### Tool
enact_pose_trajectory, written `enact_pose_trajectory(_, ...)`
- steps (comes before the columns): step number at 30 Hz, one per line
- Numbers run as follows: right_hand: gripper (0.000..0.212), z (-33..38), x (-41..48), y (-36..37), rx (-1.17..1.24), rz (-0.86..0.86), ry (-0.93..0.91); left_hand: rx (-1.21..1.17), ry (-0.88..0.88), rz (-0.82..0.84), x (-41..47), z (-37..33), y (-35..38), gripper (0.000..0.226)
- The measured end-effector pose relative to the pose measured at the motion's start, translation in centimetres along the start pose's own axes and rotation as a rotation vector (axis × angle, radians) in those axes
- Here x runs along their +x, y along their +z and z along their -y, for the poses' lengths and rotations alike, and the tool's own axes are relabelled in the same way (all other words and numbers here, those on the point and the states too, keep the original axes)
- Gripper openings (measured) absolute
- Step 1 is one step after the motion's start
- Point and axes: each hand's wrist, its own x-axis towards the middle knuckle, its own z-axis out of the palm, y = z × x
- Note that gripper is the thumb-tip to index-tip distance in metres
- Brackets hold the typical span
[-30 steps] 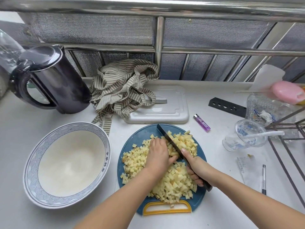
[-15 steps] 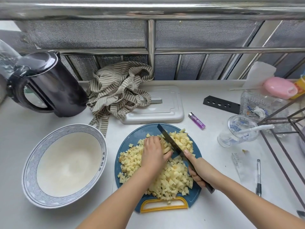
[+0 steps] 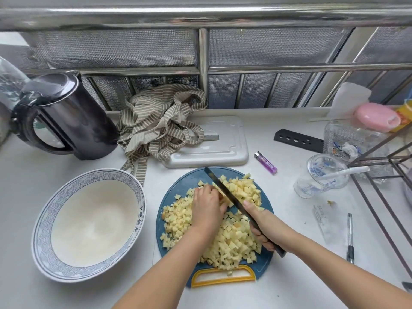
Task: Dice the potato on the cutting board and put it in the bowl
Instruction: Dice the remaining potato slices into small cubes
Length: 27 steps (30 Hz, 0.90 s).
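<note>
A round blue cutting board with a yellow handle lies on the white counter, heaped with diced potato. My left hand lies curled over potato pieces near the board's middle, right against the blade. My right hand grips the handle of a black knife, forefinger along its spine; the blade slants up-left through the pile. A large white bowl with a blue patterned rim stands left of the board, holding no potato.
A black kettle stands at the back left, a striped cloth on a white board behind the blue one. To the right lie a purple lighter, a plastic cup, a pen and a wire rack.
The knife and both hands keep nearly the same place on the board; my left hand has edged slightly toward the far side along the blade. The camera view shifted a little.
</note>
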Motion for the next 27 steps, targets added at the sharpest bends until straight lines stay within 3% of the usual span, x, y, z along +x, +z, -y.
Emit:
enact_pose_trajectory(6,0.07,-0.2,0.7,0.0,-0.063,-0.006,-0.01,-0.027,0.038,-0.024,0.0,0.3,0.1,0.039)
enact_pose_trajectory(15,0.069,0.2,1.1,0.0,-0.178,-0.052,-0.025,-0.065,0.08,-0.014,0.3,0.3,0.2,0.027)
enact_pose_trajectory(19,0.065,0.0,1.5,0.3,-0.322,-0.164,-0.006,-0.063,0.079,0.039,0.7,0.3,0.4,0.026)
enact_pose_trajectory(27,0.067,0.9,1.5,-0.4,-0.06,0.027,0.109,-0.136,0.13,-0.03,0.6,0.1,0.5,0.026)
